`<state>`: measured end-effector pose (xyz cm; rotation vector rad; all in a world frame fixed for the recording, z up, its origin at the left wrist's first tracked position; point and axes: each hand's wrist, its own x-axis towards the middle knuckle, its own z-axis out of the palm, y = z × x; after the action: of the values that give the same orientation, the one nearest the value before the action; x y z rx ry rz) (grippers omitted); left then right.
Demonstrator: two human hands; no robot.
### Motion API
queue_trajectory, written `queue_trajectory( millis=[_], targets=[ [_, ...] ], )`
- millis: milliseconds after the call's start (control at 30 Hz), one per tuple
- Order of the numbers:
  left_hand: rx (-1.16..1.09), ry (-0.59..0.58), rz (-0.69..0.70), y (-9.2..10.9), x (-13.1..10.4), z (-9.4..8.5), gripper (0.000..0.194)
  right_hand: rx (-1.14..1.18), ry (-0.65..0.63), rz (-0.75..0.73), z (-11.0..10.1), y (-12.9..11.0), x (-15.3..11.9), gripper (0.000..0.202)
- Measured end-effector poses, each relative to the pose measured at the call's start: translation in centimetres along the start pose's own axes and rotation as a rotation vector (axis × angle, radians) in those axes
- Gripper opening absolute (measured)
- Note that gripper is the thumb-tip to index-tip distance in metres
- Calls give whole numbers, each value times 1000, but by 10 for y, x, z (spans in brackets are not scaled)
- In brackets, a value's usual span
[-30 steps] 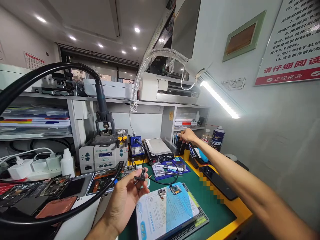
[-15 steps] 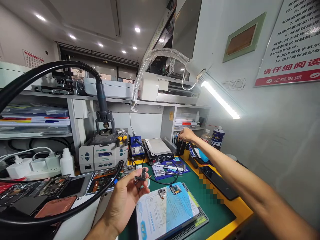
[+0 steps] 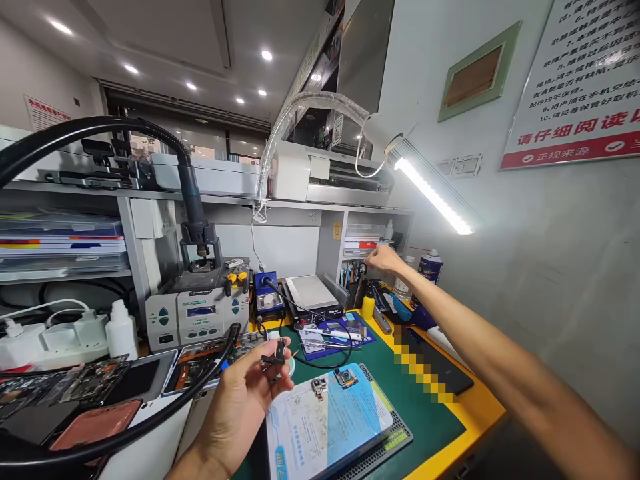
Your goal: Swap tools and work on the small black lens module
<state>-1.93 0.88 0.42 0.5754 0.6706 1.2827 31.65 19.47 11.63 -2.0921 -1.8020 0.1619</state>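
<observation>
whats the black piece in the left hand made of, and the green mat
Black piece: probably plastic, perhaps with metal; it looks dark, but is too small to tell the finish.
Green mat: seemingly rubber or vinyl, from its flat, even, matte surface.

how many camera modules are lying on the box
2: the smaller module near the middle of the far edge of the box, the larger module right of it. The left hand may hide the far left corner.

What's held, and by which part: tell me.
The left hand pinches a small dark component, seemingly by its thicker end; whether the right hand holds anything cannot be told.
</observation>
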Motion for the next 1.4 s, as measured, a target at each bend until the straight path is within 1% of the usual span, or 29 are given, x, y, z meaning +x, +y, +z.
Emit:
queue_trajectory(
  millis=[67,133,200,300,400,500,667,800,1067,1267,1400],
  targets=[
    [2,-3,-1,0,-1,1,21,4,-31,3,-2,10,-5,32],
    [7,-11,-3,0,-1,1,22,13,-84,12,2,22,-11,32],
    [15,-9,-8,-1,-2,2,22,26,-135,25,13,33,-17,32],
    [23,9,-11,-2,-2,3,20,53,-168,34,33,44,-24,32],
    [23,16,-15,-3,-1,3,21,84,-165,34,50,49,-26,31],
    [29,24,-11,-4,1,3,20,117,-168,37,57,51,-24,32],
    [43,35,-13,-4,2,4,20,183,-207,27,59,53,-21,31],
    [44,44,-14,-5,1,4,19,210,-202,21,60,53,-22,31],
    [53,26,-25,-5,1,6,22,164,-155,29,64,52,-21,30],
    [44,49,-19,-4,1,4,22,124,-170,49,62,50,-20,31],
    [47,71,-25,-3,1,6,20,82,-207,79,62,51,-24,32]
  ],
)
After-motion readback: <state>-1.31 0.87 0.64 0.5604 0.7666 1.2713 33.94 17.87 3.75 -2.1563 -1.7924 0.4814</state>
